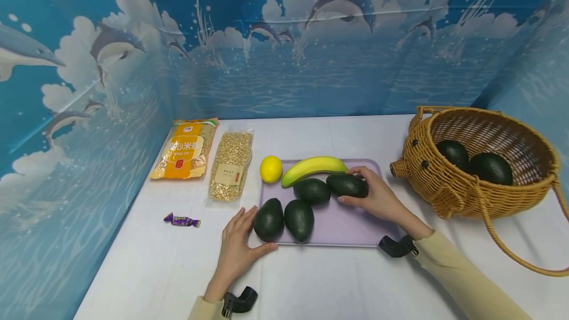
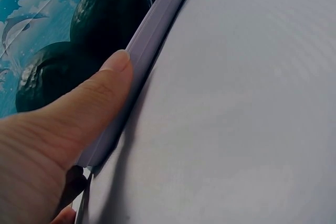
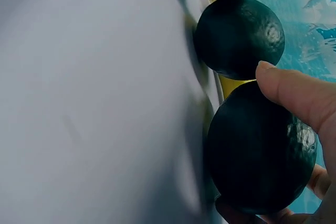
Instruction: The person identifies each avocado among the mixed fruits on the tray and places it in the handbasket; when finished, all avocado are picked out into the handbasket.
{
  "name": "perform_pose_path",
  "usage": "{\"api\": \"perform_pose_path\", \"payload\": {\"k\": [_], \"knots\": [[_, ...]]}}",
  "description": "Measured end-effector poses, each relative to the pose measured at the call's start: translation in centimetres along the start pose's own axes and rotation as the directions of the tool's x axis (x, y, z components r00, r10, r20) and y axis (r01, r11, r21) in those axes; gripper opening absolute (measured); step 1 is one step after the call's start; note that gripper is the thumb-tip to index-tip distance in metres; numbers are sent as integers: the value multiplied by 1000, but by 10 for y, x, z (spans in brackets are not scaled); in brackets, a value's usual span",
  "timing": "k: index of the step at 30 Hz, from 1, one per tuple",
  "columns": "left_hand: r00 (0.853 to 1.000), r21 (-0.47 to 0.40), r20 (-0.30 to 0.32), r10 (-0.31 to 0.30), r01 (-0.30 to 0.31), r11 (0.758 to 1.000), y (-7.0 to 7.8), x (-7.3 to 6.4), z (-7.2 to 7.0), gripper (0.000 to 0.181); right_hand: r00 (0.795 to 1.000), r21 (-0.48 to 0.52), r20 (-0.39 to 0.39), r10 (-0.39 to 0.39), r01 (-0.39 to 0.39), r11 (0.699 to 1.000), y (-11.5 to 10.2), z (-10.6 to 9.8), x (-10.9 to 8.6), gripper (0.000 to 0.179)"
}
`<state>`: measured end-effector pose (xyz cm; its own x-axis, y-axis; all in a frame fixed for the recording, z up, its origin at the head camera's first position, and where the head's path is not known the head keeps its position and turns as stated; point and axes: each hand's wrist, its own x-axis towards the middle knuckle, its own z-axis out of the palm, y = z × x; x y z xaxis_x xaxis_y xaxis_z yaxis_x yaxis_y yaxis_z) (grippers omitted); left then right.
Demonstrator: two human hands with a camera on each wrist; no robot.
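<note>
On the white cloth-covered surface (image 1: 311, 280), centre: a flat, rectangular lilac tray (image 1: 346, 223). At its R side, the R hand (image 1: 377, 197) has its grip clamped on a dark-green oval avocado (image 1: 347, 185), thumb on the near side, fingers on the far; whether this avocado is lifted or rests on the tray can't be told w/ certainty from these angles. Immediately L of it, a second dark-green avocado (image 1: 312, 191); just behind the pair, a curved yellow-green banana (image 1: 313, 168). Nr the tray's front L corner, a pear-shaped dark-green avocado (image 1: 268, 220) and a rounder dark-green avocado (image 1: 299, 220), side by side. The L hand (image 1: 239, 248) is at this corner w/ its grip apart: thumb on the front rim, fingers extended along the L edge. Rear L corner: a round bright-yellow lemon (image 1: 271, 169), nr the banana's L end. Far R: a tan wicker pig-shaped basket (image 1: 444, 181) w/ 2 more dark-green avocados (image 1: 491, 168) inside. L of tray: a clear plastic packet of pale-yellow grains (image 1: 231, 149), then an orange printed plastic pouch (image 1: 182, 149); nearer the front, a small purple twist-wrapped sweet (image 1: 182, 220).
</note>
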<state>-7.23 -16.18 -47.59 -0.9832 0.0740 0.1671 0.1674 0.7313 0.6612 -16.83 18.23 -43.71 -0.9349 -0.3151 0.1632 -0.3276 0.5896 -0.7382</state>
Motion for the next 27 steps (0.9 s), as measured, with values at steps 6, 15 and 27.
{"api": "perform_pose_path", "payload": {"k": [6,15,27], "knots": [[1000,7,-5,15,-15,1000,0,-1,0,97,999,-65,20,41,-40,997,-1,-3,-6,65],[998,23,-31,46,-46,999,-1,-1,1,96,998,-166,19,58,-54,985,-4,-7,-13,70],[1000,15,-11,28,-28,999,0,-1,0,95,998,-197,-62,29,-40,980,-11,-20,-22,64]]}}
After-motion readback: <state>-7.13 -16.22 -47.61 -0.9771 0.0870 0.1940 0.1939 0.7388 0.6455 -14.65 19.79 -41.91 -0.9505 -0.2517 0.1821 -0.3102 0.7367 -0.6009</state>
